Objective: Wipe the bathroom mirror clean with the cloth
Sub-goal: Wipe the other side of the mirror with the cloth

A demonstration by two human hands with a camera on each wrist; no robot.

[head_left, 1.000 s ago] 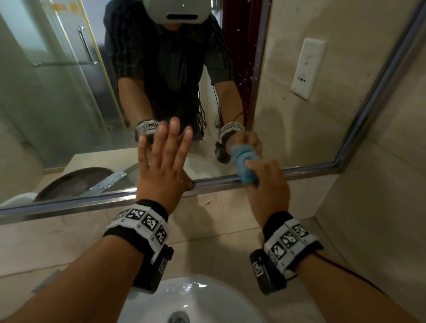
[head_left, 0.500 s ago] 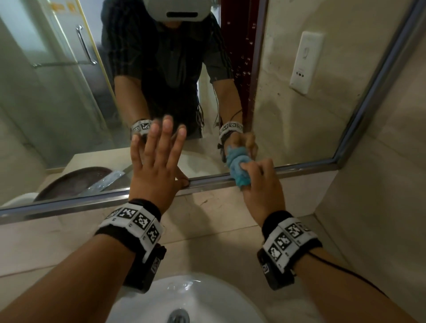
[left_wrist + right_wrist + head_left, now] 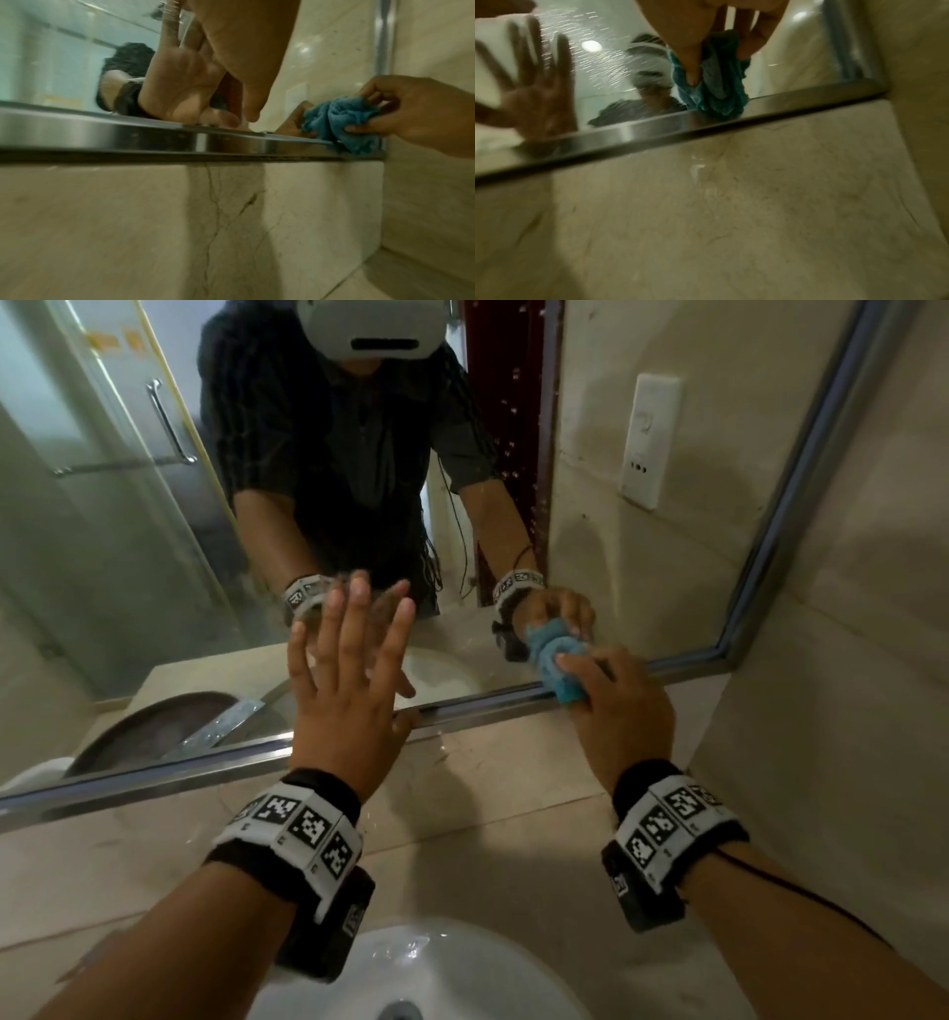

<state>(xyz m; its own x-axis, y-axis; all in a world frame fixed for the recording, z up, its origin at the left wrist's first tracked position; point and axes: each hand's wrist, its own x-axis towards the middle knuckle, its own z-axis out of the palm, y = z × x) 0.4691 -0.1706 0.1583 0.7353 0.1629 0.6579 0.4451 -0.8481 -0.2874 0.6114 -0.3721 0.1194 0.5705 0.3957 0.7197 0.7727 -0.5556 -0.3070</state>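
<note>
Fingers of right hand (image 3: 624, 716) pinch bunched blue cloth (image 3: 557, 667) against mirror (image 3: 642, 546) bottom frame (image 3: 477, 706) | left hand (image 3: 346, 695) spread flat on glass | step: wiping lower edge | next: sweep cloth upward with pressure

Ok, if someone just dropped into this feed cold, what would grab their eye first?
Probably the bright blue cloth, bunched in the right hand and pressed at the mirror's metal bottom frame, near its lower right corner. Next, the left hand, fingers spread flat against the mirror, meeting its own reflection. Below both arms sits the white sink.
</note>
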